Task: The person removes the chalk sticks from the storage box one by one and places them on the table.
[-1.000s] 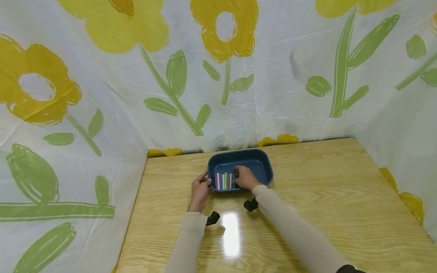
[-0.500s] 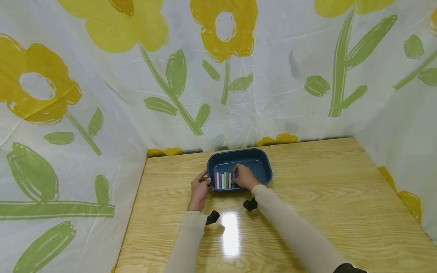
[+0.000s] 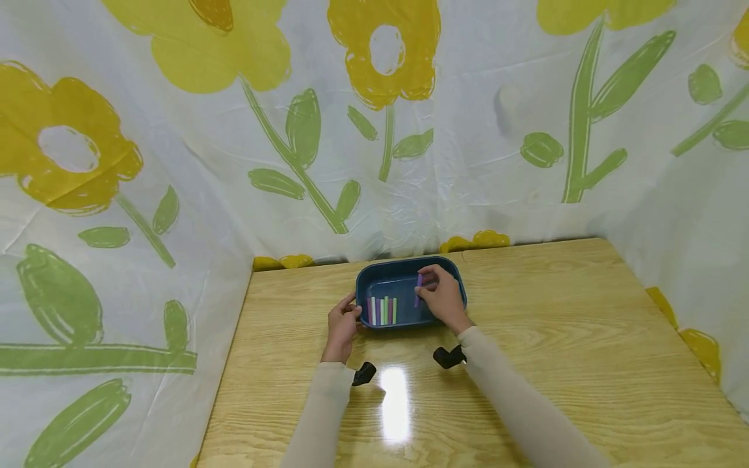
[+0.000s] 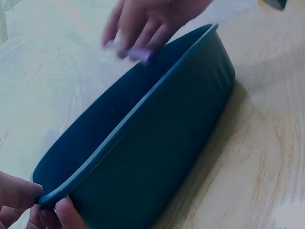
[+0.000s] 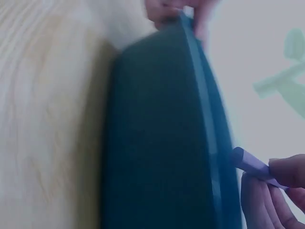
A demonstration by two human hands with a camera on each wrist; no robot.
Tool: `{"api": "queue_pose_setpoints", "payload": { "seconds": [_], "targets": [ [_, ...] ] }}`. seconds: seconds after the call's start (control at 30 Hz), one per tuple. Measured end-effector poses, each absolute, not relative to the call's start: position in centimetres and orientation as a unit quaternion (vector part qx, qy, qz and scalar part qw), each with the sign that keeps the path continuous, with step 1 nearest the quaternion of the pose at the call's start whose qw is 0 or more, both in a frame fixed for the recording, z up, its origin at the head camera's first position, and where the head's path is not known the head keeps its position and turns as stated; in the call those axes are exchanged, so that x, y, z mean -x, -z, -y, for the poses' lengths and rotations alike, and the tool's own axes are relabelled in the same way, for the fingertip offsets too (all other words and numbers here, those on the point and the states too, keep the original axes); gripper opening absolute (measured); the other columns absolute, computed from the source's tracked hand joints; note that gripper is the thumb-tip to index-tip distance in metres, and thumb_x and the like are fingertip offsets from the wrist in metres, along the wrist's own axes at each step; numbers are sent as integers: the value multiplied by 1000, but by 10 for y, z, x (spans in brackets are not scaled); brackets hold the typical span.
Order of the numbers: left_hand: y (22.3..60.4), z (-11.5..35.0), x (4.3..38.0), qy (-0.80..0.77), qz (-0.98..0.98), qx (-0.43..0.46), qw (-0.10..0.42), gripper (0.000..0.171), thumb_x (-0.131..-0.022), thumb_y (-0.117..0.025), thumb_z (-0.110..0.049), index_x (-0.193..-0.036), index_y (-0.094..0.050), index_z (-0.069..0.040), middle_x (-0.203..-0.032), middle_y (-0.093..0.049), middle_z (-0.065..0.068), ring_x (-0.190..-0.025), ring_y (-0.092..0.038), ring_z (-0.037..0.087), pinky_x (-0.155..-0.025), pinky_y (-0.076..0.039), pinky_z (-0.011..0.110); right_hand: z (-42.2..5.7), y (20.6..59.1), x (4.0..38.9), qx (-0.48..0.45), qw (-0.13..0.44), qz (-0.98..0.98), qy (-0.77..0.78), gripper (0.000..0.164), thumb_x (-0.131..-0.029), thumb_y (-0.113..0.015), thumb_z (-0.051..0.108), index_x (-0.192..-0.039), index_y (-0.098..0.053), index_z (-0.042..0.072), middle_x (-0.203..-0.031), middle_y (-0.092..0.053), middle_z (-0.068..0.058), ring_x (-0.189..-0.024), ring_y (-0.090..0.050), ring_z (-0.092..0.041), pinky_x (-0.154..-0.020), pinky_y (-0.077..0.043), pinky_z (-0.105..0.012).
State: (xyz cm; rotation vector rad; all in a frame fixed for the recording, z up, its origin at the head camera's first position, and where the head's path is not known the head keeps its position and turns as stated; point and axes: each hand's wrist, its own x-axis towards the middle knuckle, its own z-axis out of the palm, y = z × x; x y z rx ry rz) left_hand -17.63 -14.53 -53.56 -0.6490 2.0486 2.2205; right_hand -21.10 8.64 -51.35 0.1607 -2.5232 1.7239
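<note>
A dark blue plastic basin [image 3: 409, 325] sits on the table. Along its left part stands a row of several pastel chalk sticks [image 3: 382, 311] in pink, white, purple and green. At the basin's left end, my left hand [image 3: 342, 325] grips the rim, thumb on the inside in the left wrist view. Over the basin's right half, my right hand [image 3: 443, 299] pinches a purple chalk stick [image 3: 418, 292] between thumb and fingers. That purple chalk [image 5: 252, 164] appears above the rim in the right wrist view. The basin's wall [image 4: 152, 138] hides the row from both wrist cameras.
The wooden table [image 3: 556, 338] stretches to the right and toward me. A white cloth with printed flowers [image 3: 468, 162] hangs behind the back edge and along both sides. Black camera mounts [image 3: 449, 357] stick out from both wrists.
My right hand has lifted the purple chalk from the right end of the row and moved it right, above the basin. The left hand stays on the rim.
</note>
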Motion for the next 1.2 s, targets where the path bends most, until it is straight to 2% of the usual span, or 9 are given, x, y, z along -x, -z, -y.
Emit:
{"api": "queue_pose_setpoints", "payload": {
  "seconds": [0.23,0.43,0.63,0.87,1.03,1.2],
  "targets": [
    [537,146,176,-719,-662,211,21,46,-106,-55,2,-151,-56,0,-103,-50,5,-82,-51,15,-68,-53,28,-156,518,208,-2,74,820,-567,37,-97,-71,-5,-133,-64,-6,-114,-69,-28,-95,-73,-37,-73,-59,-25],
    [537,146,176,-719,-662,212,20,46,-106,-55,2,-152,-55,0,-103,-51,5,-81,-50,15,-67,-52,26,-214,538,202,34,36,853,-520,39,-101,-66,-4,-139,-58,-10,-121,-64,-32,-104,-70,-43,-72,-60,-24],
    [537,147,176,-720,-659,218,14,45,-106,-55,2,-151,-56,0,-103,-50,5,-80,-50,15,-65,-52,26,-237,549,197,41,-3,889,-455,38,-98,-68,-2,-133,-59,-14,-116,-65,-35,-103,-69,-48,-72,-60,-37],
    [537,146,176,-720,-658,219,19,45,-107,-55,1,-151,-56,-1,-105,-50,6,-81,-51,16,-65,-51,25,-240,552,196,49,6,911,-410,39,-96,-66,-2,-132,-60,-14,-113,-67,-34,-97,-70,-44,-78,-59,-48],
    [536,145,176,-719,-660,217,19,44,-106,-55,1,-151,-57,-2,-104,-50,5,-81,-51,17,-66,-51,26,-234,547,194,42,44,920,-388,39,-98,-64,-1,-134,-60,-15,-116,-63,-38,-100,-67,-50,-80,-57,-58],
    [534,143,176,-722,-658,215,16,45,-106,-55,2,-151,-56,-1,-104,-50,6,-82,-51,19,-67,-52,28,-205,530,189,25,112,903,-413,35,-98,-63,-4,-132,-62,-12,-118,-59,-34,-101,-65,-47,-83,-57,-60]
  ]
}}
